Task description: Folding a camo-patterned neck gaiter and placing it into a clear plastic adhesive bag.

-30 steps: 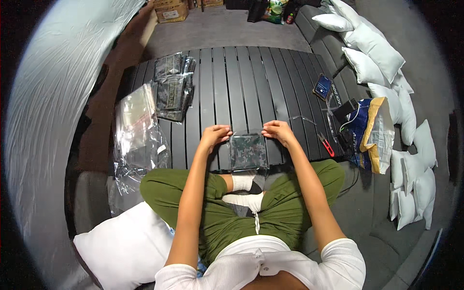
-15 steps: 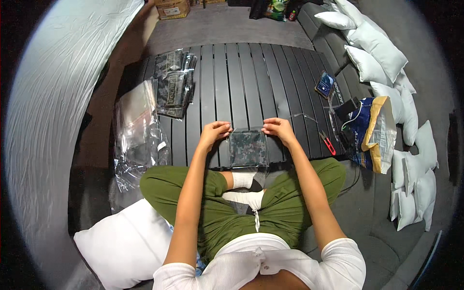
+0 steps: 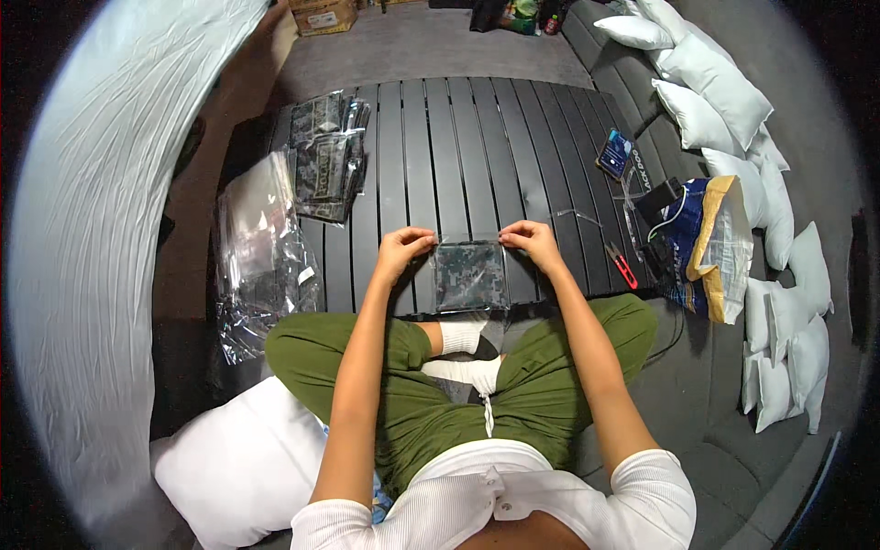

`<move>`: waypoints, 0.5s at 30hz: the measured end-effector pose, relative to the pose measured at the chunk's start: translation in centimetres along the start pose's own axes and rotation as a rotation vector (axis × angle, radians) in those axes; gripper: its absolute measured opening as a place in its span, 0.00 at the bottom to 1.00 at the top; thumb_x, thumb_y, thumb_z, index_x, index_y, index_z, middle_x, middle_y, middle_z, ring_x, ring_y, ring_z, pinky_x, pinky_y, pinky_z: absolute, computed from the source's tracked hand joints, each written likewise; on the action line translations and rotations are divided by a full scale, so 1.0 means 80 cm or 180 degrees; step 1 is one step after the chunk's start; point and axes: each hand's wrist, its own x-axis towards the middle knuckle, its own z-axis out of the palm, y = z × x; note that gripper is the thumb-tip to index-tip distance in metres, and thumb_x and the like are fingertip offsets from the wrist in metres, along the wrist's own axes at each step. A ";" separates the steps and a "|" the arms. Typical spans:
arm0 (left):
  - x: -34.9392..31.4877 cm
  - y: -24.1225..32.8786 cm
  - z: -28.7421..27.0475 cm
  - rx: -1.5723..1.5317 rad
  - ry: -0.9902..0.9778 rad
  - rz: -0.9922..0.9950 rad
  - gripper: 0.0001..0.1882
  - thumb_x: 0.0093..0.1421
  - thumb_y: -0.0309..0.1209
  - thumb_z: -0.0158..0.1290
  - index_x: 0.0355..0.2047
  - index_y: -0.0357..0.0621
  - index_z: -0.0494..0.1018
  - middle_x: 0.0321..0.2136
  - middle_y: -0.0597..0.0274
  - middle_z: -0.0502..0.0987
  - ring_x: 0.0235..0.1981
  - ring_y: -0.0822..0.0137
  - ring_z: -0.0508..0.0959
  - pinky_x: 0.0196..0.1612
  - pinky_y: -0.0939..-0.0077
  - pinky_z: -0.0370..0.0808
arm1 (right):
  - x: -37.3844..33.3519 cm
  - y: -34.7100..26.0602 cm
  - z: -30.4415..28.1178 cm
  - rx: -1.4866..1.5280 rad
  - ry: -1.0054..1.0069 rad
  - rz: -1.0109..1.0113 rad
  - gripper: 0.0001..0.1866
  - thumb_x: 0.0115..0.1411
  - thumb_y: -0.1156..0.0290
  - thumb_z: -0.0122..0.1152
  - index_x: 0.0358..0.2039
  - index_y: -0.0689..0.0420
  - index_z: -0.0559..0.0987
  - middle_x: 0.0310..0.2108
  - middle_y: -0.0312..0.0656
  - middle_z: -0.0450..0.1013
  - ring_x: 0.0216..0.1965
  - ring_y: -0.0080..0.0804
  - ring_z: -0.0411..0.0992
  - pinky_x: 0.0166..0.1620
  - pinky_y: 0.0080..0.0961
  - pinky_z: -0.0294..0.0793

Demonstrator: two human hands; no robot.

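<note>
A transparent plastic bag with a folded camouflage cloth inside lies at the near edge of the black slatted table. My left hand pinches the bag's upper left corner between thumb and fingers. At the upper right corner, my right hand is closed in the same kind of pinch. The bag's top edge runs between the two hands. To the left, a stack of similar camouflage packets rests on the table, beside a pile of empty transparent bags.
Red-handled snips lie on the table's right side, and a phone lies farther back. A blue and yellow bag stands at the right edge. White pillows line the grey sofa; another white pillow is at my left.
The view has tilted and shifted slightly. Both hands stay pinched at the bag's upper corners, and the bag looks a little flatter and smoother.
</note>
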 end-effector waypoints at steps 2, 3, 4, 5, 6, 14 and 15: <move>-0.002 0.002 -0.001 0.0096 -0.0013 0.0031 0.08 0.52 0.24 0.55 0.33 0.34 0.75 0.30 0.58 0.77 0.32 0.71 0.77 0.38 0.82 0.74 | -0.001 0.002 -0.002 -0.0171 -0.0038 -0.0068 0.06 0.51 0.78 0.59 0.30 0.66 0.77 0.29 0.42 0.75 0.31 0.25 0.74 0.38 0.18 0.73; -0.003 0.004 -0.002 0.0186 -0.0077 0.0065 0.07 0.52 0.24 0.55 0.32 0.34 0.75 0.31 0.59 0.77 0.32 0.71 0.77 0.39 0.82 0.74 | -0.001 0.002 -0.003 -0.0171 -0.0039 -0.0065 0.06 0.51 0.78 0.59 0.30 0.66 0.77 0.29 0.42 0.75 0.31 0.25 0.74 0.38 0.18 0.73; -0.004 0.005 -0.004 0.0278 -0.0140 0.0100 0.07 0.51 0.23 0.55 0.31 0.34 0.76 0.31 0.59 0.77 0.33 0.71 0.76 0.39 0.81 0.73 | -0.002 0.003 -0.003 -0.0384 -0.0044 -0.0189 0.05 0.51 0.78 0.59 0.30 0.66 0.77 0.29 0.42 0.75 0.31 0.24 0.74 0.38 0.18 0.73; -0.004 0.005 -0.004 0.0278 -0.0140 0.0097 0.07 0.51 0.23 0.55 0.31 0.34 0.76 0.31 0.59 0.77 0.33 0.71 0.76 0.39 0.81 0.73 | -0.002 0.004 -0.004 -0.0598 -0.0048 -0.0313 0.05 0.51 0.79 0.59 0.29 0.65 0.77 0.30 0.42 0.75 0.32 0.24 0.73 0.39 0.18 0.72; -0.004 0.005 -0.004 0.0318 -0.0194 0.0217 0.06 0.50 0.22 0.56 0.30 0.34 0.76 0.32 0.59 0.76 0.33 0.71 0.76 0.40 0.81 0.72 | -0.002 0.004 -0.004 -0.0598 -0.0047 -0.0310 0.05 0.51 0.79 0.59 0.29 0.65 0.77 0.30 0.42 0.75 0.32 0.24 0.73 0.39 0.18 0.72; -0.001 0.000 -0.014 0.0266 -0.0480 0.0298 0.05 0.48 0.19 0.55 0.28 0.34 0.76 0.35 0.59 0.74 0.36 0.71 0.75 0.41 0.79 0.72 | -0.011 0.001 0.003 -0.0954 0.0068 -0.0627 0.03 0.48 0.82 0.58 0.26 0.64 0.77 0.33 0.42 0.75 0.35 0.24 0.73 0.39 0.18 0.73; -0.001 0.000 -0.016 0.0272 -0.0544 0.0343 0.05 0.48 0.18 0.55 0.27 0.34 0.76 0.35 0.60 0.74 0.36 0.71 0.75 0.41 0.79 0.72 | -0.012 0.000 0.004 -0.0953 0.0066 -0.0622 0.03 0.48 0.82 0.58 0.26 0.64 0.77 0.33 0.42 0.75 0.35 0.24 0.73 0.39 0.18 0.73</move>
